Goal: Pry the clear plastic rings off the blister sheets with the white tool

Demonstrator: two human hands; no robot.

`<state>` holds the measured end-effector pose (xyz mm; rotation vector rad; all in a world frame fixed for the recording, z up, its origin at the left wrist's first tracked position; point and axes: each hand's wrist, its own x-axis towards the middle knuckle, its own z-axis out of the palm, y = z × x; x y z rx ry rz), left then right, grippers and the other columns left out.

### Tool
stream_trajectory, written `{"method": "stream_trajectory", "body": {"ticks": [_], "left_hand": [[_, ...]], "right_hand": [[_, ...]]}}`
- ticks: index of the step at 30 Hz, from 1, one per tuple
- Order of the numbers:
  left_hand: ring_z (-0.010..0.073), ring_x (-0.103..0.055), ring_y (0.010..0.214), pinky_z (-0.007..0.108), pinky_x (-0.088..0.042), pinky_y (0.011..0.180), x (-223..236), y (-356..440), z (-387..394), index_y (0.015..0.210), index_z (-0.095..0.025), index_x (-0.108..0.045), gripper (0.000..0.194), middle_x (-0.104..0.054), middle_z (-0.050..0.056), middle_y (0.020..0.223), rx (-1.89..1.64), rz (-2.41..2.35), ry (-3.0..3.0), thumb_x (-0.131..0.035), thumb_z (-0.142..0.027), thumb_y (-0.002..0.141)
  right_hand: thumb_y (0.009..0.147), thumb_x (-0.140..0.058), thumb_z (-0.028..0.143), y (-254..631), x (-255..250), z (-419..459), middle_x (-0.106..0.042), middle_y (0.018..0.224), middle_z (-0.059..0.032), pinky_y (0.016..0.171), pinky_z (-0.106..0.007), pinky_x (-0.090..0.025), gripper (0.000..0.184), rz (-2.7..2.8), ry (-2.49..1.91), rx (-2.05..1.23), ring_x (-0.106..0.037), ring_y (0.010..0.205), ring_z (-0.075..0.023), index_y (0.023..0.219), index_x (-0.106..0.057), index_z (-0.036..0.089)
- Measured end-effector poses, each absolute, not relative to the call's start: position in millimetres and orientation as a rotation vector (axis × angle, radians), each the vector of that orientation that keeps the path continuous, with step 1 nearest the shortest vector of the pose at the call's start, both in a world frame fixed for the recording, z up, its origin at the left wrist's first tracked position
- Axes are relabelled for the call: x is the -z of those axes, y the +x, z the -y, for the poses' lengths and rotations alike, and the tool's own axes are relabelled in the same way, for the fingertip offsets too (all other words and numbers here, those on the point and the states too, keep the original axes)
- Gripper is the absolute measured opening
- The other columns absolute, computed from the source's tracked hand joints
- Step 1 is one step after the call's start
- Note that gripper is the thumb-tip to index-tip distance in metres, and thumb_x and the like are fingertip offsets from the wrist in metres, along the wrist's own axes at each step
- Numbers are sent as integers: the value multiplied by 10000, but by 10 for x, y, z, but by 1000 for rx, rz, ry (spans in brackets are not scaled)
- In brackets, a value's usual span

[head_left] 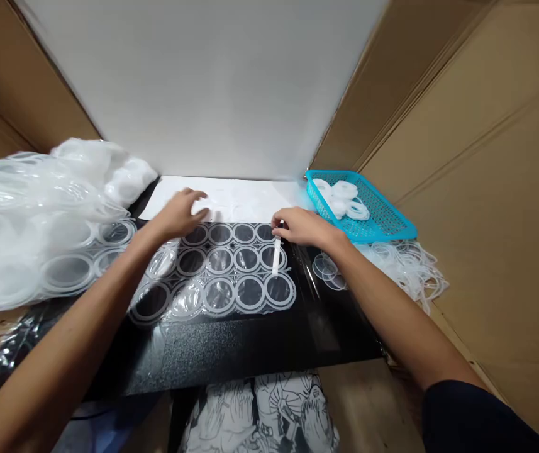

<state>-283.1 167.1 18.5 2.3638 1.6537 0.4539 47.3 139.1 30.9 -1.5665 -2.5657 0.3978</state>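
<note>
A clear plastic sheet (253, 269) with rows of white-edged circles lies flat on the black table top (231, 346) before me. My right hand (301, 226) is over the sheet's far right corner, thumb and fingers pinched on a narrow white strip (276, 257) that hangs across the rings. Over the far edge of the sheet is my left hand (182, 214), its fingers apart and curved, with nothing visible in them. Just beyond both hands a white sheet (236, 194) lies along the back wall.
Bulky translucent plastic sheets with rings (28, 233) are heaped at the left. A blue basket (387, 217) at the back right holds white ring bundles (344, 198). Beside my right forearm lie loose clear discs (328, 270) and tangled thin offcuts (408, 267). Cardboard walls (490, 157) flank the table.
</note>
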Motion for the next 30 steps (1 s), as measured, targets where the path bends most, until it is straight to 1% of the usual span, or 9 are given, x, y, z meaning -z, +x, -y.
{"method": "stream_trajectory", "body": {"ticks": [2,4,7,10,15,20,24,27,30], "left_hand": [[261,-629,1266,382,-500,1076,-137,-2497,-1333,1365,-304,-630,513,-647,61,1410,-370,-1396,2430,-483,-591,966],[294,-531,1416,434,-444,1165,-19,-2156,-999,1492,-286,-545,633,-532,90,1572,-298,-1203,2516,-426,-648,987],[381,-289,1582,576,-257,1277,217,-1796,-625,1592,-259,-438,753,-364,114,1697,-290,-1256,2530,-428,-691,975],[359,-147,1623,590,-121,1314,381,-1710,-468,1645,-268,-339,773,-253,86,1737,-339,-1311,2570,-377,-688,998],[307,-164,1623,523,-127,1333,387,-1846,-476,1661,-312,-295,815,-232,25,1737,-329,-1308,2603,-378,-749,977],[314,-158,1625,529,-123,1336,291,-1906,-465,1674,-279,-255,873,-200,36,1747,-276,-1317,2582,-395,-769,966],[304,-131,1631,533,-88,1341,222,-1862,-397,1671,-265,-262,879,-194,74,1750,-208,-1233,2633,-396,-773,966],[306,-109,1632,530,-61,1346,202,-1794,-337,1694,-264,-151,1040,-150,101,1755,-160,-1161,2666,-463,-846,890],[346,-70,1631,562,-26,1343,200,-1745,-308,1701,-226,-71,1201,-109,124,1756,-124,-1127,2695,-525,-896,813]], "right_hand": [[934,-667,300,590,-167,-1207,-733,1083,-89,822,-378,-496,141,2512,-1541,-410,-669,917,-250,1046,-707,223],[943,-656,326,647,-5,-1111,-697,1157,-117,860,-381,-513,237,2386,-1538,-411,-662,949,-245,1139,-667,193],[940,-650,303,649,171,-1072,-659,1193,-137,903,-378,-526,301,2211,-1586,-426,-655,961,-230,1203,-643,157],[943,-593,199,626,216,-1052,-651,1160,-123,934,-365,-523,251,2184,-1587,-446,-649,942,-210,1176,-676,156],[928,-591,168,644,155,-954,-658,1158,-103,944,-363,-516,233,2236,-1500,-429,-640,937,-210,1136,-694,183],[923,-649,218,698,154,-930,-690,1150,-88,1032,-401,-480,141,2364,-1243,-470,-626,1092,-252,1050,-707,203],[915,-681,234,739,192,-987,-688,1208,-90,1092,-437,-444,161,2366,-1115,-509,-604,1177,-269,1073,-706,213],[916,-715,317,733,200,-992,-698,1221,-93,1099,-452,-423,201,2369,-1067,-532,-601,1193,-281,1089,-712,215],[891,-756,447,698,189,-961,-685,1312,-94,1102,-517,-392,358,2382,-1103,-550,-561,1251,-327,1177,-710,236]]}}
